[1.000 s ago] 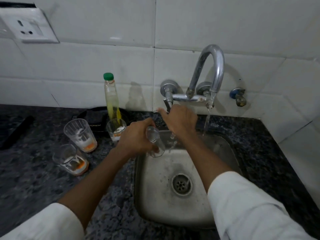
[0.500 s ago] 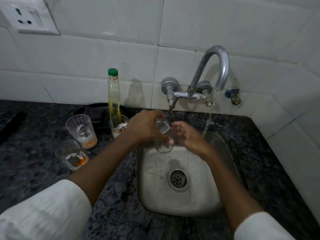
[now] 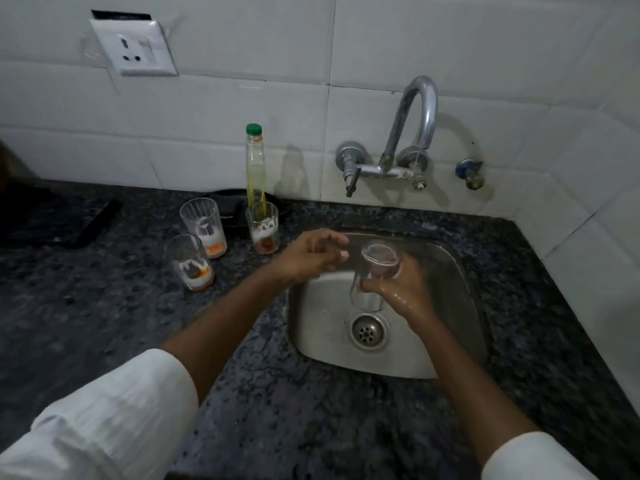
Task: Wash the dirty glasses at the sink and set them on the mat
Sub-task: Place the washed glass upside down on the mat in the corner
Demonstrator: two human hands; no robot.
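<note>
The right hand (image 3: pixel 398 285) grips a clear, near-empty drinking glass (image 3: pixel 375 275) over the small steel sink (image 3: pixel 311 323), fingers wrapped round its side w/ the thumb toward the person; the glass is tilted, mouth up and angled toward the camera, base just above the round drain (image 3: pixel 369 331). The skin of that hand looks wet. The left hand (image 3: pixel 311 256) hangs over the sink's left rim, holding nothing, fingers loosely curled, tips close to the glass rim but apart from it, as far as the motion blur lets me tell. Three more dirty clear glasses stand upright on the dark speckled stone desk (image 3: pixel 104 323) left of the sink: a front-left glass (image 3: pixel 188 263) w/ orange-brown dregs, a back-left glass (image 3: pixel 204 227) w/ white film and orange residue, and a shorter third glass (image 3: pixel 262 227) nearest the sink, also w/ reddish dregs. Right behind that third one stands a slim clear bottle w/ a green cap (image 3: pixel 255 164), holding yellow liquid approx. halfway up, next to a dark round object (image 3: pixel 228 206) against the white tiled wall (image 3: pixel 485 46). The chrome wall-mounted tap w/ a curved spout (image 3: pixel 414 133) sits above the sink; a small blue-handled valve (image 3: pixel 469 173) is to its right. A white wall socket (image 3: pixel 133 46) is upper left. White sleeves cover both upper arms.
</note>
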